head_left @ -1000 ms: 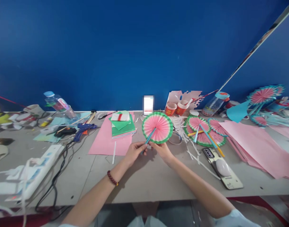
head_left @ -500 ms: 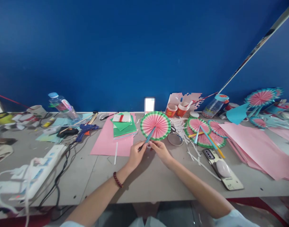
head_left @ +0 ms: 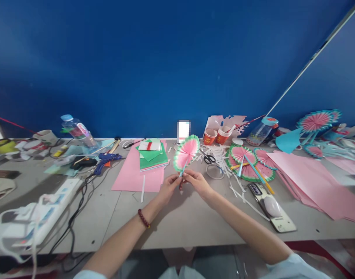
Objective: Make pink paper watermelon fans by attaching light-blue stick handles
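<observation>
A pleated paper fan (head_left: 185,152), pink with a green rim and a blue handle, stands tilted in front of me, turned partly edge-on. Pinched at the handle's lower end are the fingers of my left hand (head_left: 169,186), which has a dark bead bracelet on its wrist. My right hand (head_left: 198,183) closes on the same handle from the other side. The fingertips cover most of the handle. Just right of the fan lie black scissors (head_left: 209,159) and a roll of clear tape (head_left: 214,171).
Left are pink paper (head_left: 128,176), green sheets (head_left: 154,159), a blue glue gun (head_left: 106,161) and a power strip (head_left: 52,213) with trailing cords. Finished fans (head_left: 243,155), paper strips, red cups (head_left: 210,136), a phone (head_left: 273,213) under a white mouse and pink sheets (head_left: 317,178) are right.
The fan has turned from facing me fully to a narrower, slanted view. Both hands have stayed at its handle. The scissors beside it show more now.
</observation>
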{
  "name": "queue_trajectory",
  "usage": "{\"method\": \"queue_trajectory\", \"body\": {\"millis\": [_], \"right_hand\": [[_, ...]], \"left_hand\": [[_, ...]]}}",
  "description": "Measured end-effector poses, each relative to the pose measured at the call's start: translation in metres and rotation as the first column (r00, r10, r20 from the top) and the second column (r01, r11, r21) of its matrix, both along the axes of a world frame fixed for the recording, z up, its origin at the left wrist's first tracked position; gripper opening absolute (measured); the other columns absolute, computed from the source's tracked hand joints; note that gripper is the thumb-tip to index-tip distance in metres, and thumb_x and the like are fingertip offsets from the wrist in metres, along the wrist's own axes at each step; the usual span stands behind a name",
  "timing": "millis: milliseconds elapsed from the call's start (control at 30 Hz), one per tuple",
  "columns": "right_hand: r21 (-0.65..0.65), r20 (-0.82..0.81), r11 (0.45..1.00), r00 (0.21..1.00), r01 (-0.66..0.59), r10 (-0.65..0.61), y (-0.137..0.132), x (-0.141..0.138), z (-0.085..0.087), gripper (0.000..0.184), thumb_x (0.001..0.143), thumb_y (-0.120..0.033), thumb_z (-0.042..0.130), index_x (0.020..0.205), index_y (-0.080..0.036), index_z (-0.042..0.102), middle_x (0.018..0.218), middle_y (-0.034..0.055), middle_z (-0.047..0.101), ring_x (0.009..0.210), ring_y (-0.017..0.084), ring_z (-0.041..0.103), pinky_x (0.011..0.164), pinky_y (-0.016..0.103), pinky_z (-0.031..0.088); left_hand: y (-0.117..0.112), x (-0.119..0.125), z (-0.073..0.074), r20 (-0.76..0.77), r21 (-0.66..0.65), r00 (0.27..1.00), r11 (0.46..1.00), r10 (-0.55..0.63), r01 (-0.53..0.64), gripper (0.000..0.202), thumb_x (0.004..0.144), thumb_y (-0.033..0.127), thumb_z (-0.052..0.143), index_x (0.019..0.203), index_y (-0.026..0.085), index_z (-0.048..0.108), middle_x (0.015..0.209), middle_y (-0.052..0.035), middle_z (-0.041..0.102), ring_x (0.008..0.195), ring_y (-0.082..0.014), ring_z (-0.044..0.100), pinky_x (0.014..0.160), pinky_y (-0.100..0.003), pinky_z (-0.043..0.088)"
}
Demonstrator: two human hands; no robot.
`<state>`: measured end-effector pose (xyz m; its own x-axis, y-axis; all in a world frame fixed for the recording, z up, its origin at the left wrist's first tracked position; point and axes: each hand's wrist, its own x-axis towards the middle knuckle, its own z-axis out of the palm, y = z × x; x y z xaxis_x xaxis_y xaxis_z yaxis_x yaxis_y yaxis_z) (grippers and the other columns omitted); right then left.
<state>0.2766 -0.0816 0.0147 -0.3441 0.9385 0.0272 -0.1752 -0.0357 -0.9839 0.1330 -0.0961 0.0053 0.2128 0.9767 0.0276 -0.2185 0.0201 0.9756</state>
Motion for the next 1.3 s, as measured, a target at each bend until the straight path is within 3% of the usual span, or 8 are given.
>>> {"method": "queue_trajectory", "body": {"millis": [300,600,733,867,933,1067,1200,1300], "right_hand": [[-0.061,-0.02,0.976,0.978,0.207,-0.209,-0.015,-0.004,-0.01,0.042,0.062,-0.053,0.071,0.082,-0.016,0.072,0.056,0.0019,0.06,0.054,0.017,0.055,0.056,0.032,0.047],[-0.051,0.047,0.932,0.933,0.358,-0.356,-0.031,0.018,-0.018,0.043,0.066,-0.05,0.071,0.092,-0.016,0.07,0.097,0.0127,0.069,0.09,0.026,0.063,0.079,0.038,0.05],[0.014,0.117,0.919,0.912,0.394,-0.393,-0.025,0.034,-0.01,0.045,0.073,-0.054,0.06,0.089,-0.013,0.068,0.082,0.0121,0.07,0.08,0.024,0.064,0.074,0.036,0.05],[0.149,0.216,0.862,0.835,0.484,-0.506,-0.003,0.076,0.004,0.041,0.078,-0.053,0.053,0.09,-0.015,0.062,0.07,0.0065,0.065,0.062,0.018,0.06,0.061,0.03,0.048],[0.256,0.368,0.833,0.747,0.491,-0.554,0.01,0.107,0.009,0.042,0.079,-0.051,0.049,0.094,-0.014,0.062,0.07,0.0052,0.063,0.051,0.015,0.054,0.053,0.028,0.044],[0.646,0.561,0.626,0.285,0.436,-0.777,0.025,0.167,0.008,0.035,0.08,-0.039,0.043,0.087,-0.014,0.066,0.077,0.0095,0.065,0.068,0.021,0.058,0.065,0.031,0.044],[0.698,0.693,0.627,-0.107,0.347,-0.712,0.021,0.194,0.002,0.033,0.083,-0.032,0.04,0.085,-0.016,0.069,0.089,0.0117,0.064,0.079,0.022,0.059,0.066,0.03,0.042],[0.644,0.765,0.691,-0.264,0.328,-0.587,0.017,0.198,-0.003,0.032,0.085,-0.032,0.041,0.089,-0.017,0.069,0.087,0.0112,0.064,0.086,0.024,0.058,0.067,0.031,0.042]], "left_hand": [[0.003,0.002,-0.014,-0.025,-0.005,0.993,0.993,-0.117,0.117,0.041,0.072,0.052,0.065,0.071,0.012,0.066,0.065,-0.0054,0.063,0.056,-0.0126,0.054,0.058,-0.027,0.044],[-0.007,0.006,-0.008,-0.212,0.044,0.944,0.963,-0.252,0.267,0.037,0.081,0.046,0.057,0.088,0.012,0.07,0.077,-0.0093,0.07,0.071,-0.0191,0.065,0.073,-0.032,0.05],[-0.008,0.005,-0.009,-0.256,0.076,0.933,0.957,-0.254,0.281,0.045,0.078,0.039,0.062,0.116,0.014,0.062,0.101,-0.0122,0.069,0.092,-0.0222,0.065,0.084,-0.033,0.049],[-0.005,0.004,-0.018,-0.335,0.111,0.929,0.973,-0.155,0.202,0.04,0.079,0.037,0.061,0.112,0.016,0.064,0.103,-0.0138,0.069,0.094,-0.0219,0.066,0.087,-0.033,0.05],[-0.004,0.004,-0.022,-0.381,0.133,0.916,0.973,-0.125,0.188,0.035,0.078,0.036,0.061,0.106,0.016,0.066,0.099,-0.0132,0.07,0.091,-0.022,0.067,0.086,-0.034,0.051],[-0.005,0.003,-0.023,-0.474,0.152,0.872,0.965,-0.121,0.216,0.032,0.08,0.035,0.057,0.103,0.016,0.067,0.098,-0.0108,0.071,0.089,-0.0219,0.067,0.08,-0.032,0.052],[-0.007,0.001,-0.016,-0.534,0.161,0.834,0.952,-0.14,0.262,0.032,0.084,0.034,0.052,0.107,0.017,0.065,0.102,-0.0084,0.07,0.093,-0.0203,0.065,0.083,-0.031,0.051],[-0.007,0.0,-0.012,-0.564,0.155,0.813,0.949,-0.145,0.276,0.031,0.084,0.032,0.051,0.107,0.018,0.065,0.103,-0.0075,0.07,0.093,-0.0193,0.065,0.083,-0.03,0.051]]}}
